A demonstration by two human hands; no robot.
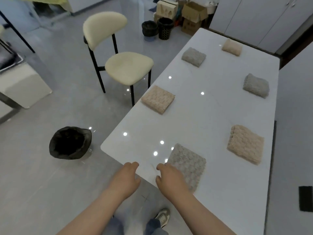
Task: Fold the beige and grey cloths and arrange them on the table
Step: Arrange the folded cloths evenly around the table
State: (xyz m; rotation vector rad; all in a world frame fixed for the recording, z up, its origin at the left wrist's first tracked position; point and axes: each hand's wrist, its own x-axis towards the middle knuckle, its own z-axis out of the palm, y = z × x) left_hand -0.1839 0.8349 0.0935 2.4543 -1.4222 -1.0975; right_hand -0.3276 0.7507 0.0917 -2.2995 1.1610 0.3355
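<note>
Both bare forearms reach up from the bottom of the frame; left hand (126,178) and right hand (170,179) hover side by side at lower centre, fingers loosely curled, holding nothing.

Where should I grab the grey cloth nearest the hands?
Probably pinch the nearest grey cloth by its left edge, coming from the table corner side. It lies flat as a thick folded pad, and the right hand is there.

Soft even light, glare dots on the table (211,116), edges warped and slightly blurred.
</note>
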